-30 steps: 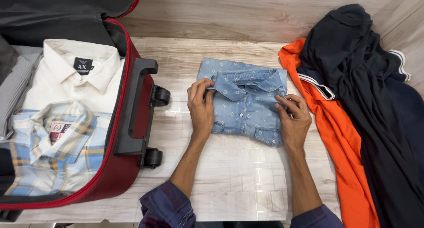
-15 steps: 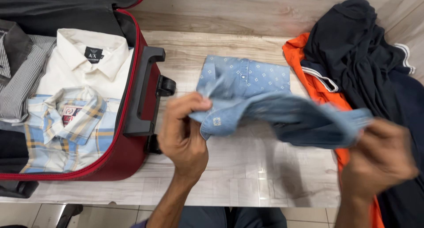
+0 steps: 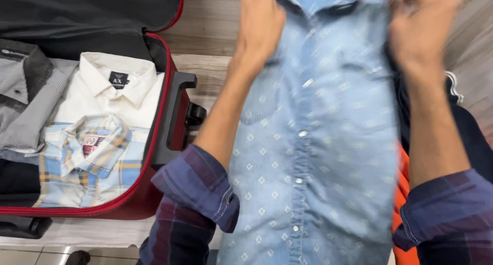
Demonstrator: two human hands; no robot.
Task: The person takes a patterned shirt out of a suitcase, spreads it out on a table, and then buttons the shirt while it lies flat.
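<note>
Two hands up at the top of the frame. Left hand (image 3: 259, 24) at top middle, fingers curled shut on the blue shirt (image 3: 308, 157) near its collar. Right hand (image 3: 421, 29) at top right, blurry, closed on the other shoulder of the same shirt. One blue shirt only, light blue with small white diamond shapes and a row of buttons down the front, held up and hanging open, filling the middle of the frame from top to bottom edge. Two dark checked sleeves (image 3: 192, 193) pushed up on the arms, at lower middle and lower right. One red suitcase (image 3: 154, 142) lying open on the left side of the frame, with a black handle and a black wheel on its right edge. Inside the suitcase, three folded shirts easy to count: one white shirt (image 3: 108, 98) at the upper part, one blue and yellow check shirt (image 3: 82, 167) just below and touching it, one grey striped shirt (image 3: 25, 111) at the far left. Something dark at the lower left inside too, too hidden to name. One orange cloth (image 3: 400, 193) peeking out at lower right behind the blue shirt. One dark cloth (image 3: 472, 136) beside it at the right edge. Light wooden table (image 3: 205, 70) under it all.
</note>
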